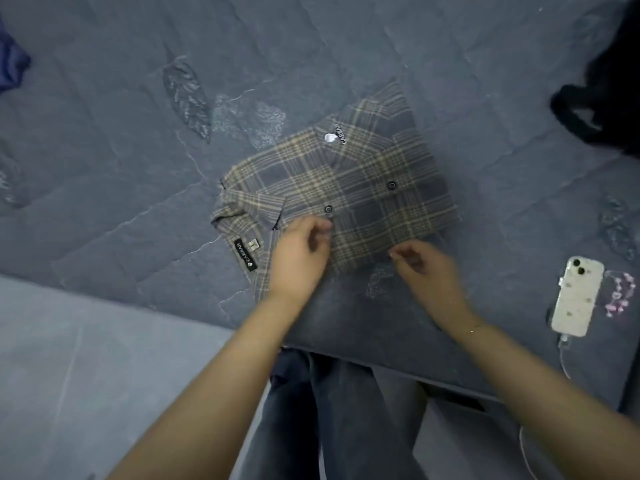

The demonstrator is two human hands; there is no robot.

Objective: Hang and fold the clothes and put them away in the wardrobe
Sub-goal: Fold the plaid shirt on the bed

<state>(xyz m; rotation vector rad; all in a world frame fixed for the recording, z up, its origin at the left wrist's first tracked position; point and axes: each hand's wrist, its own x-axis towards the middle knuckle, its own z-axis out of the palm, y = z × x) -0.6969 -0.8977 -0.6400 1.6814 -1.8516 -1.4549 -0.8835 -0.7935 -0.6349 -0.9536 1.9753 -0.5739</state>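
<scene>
Folded shirt at frame centre on the bed, ready for a last tidy.

Left hand rests loosely curled on its near edge by the collar; right hand hovers just beside, fingers relaxed, holding nothing. Best to slide both hands flat underneath so the folds hold. Phone lies lower right.

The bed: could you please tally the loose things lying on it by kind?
Plaid shirt: 1
Black garment: 1
Blue cloth: 1
Phone: 1
Pink charm: 1
Total: 5
</scene>
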